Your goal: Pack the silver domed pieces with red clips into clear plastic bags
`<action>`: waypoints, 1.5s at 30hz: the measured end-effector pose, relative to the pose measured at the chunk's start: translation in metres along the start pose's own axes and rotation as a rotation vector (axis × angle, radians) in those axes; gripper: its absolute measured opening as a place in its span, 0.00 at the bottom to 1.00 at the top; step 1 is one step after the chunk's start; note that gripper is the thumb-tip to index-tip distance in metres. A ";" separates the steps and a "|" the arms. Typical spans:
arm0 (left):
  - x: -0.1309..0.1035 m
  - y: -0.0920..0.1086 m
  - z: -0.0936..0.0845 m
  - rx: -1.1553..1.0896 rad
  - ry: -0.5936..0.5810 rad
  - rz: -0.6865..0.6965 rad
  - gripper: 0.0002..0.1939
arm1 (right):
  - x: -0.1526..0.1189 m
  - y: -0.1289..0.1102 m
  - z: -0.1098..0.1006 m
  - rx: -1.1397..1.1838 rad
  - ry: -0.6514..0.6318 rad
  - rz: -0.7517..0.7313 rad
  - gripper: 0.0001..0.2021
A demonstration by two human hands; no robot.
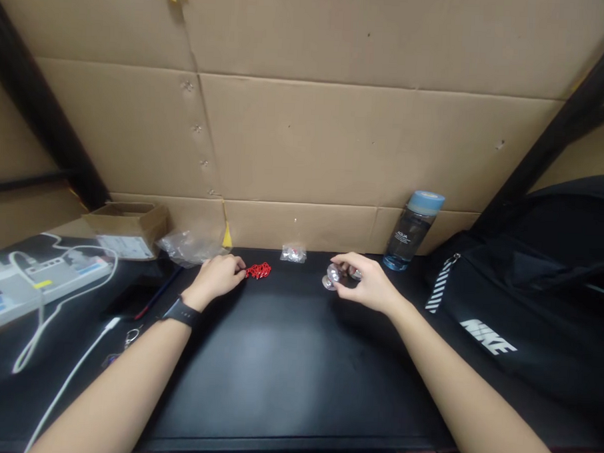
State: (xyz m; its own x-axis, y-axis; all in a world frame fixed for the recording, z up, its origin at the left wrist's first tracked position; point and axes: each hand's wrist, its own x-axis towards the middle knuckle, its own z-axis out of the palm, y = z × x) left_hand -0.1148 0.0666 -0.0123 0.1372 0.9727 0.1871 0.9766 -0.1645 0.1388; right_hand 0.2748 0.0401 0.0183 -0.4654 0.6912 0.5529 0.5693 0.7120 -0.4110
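Note:
At the left-centre of the black table, my left hand (218, 275), with a dark watch on its wrist, rests with fingers curled at the near end of a small tangled bundle of red cord (259, 271). Its fingertips meet the bundle's left edge. Right of centre, my right hand (362, 281) has its thumb and forefinger closed around a shiny silver round piece (334, 274). Another silvery disc-like piece (328, 283) lies just below it on the table. More shiny bits show under the palm, partly hidden by the fingers.
A small clear packet (293, 254) lies by the cardboard wall between my hands. Crumpled plastic (191, 247), an open carton (126, 229), a power strip (44, 281) and white cables are on the left. A water bottle (410, 234) and black bag (538, 310) stand right.

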 end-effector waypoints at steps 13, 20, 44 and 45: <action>-0.002 0.007 0.001 -0.006 0.068 -0.148 0.12 | -0.001 -0.014 0.012 0.127 -0.103 -0.037 0.21; -0.002 0.023 -0.013 -0.209 0.192 -0.159 0.11 | -0.004 -0.010 0.021 0.373 -0.190 0.082 0.17; -0.038 0.108 0.013 -0.425 0.037 0.286 0.01 | -0.007 -0.016 0.040 0.656 -0.171 0.240 0.22; -0.038 0.107 0.013 -0.410 0.038 0.281 0.00 | -0.007 -0.016 0.040 0.660 -0.175 0.239 0.22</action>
State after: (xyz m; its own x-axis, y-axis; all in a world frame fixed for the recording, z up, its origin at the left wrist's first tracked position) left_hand -0.0137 0.0144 -0.0176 0.3722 0.8760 0.3067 0.7558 -0.4779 0.4476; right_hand 0.2416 0.0287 -0.0077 -0.5124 0.8078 0.2914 0.1673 0.4268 -0.8887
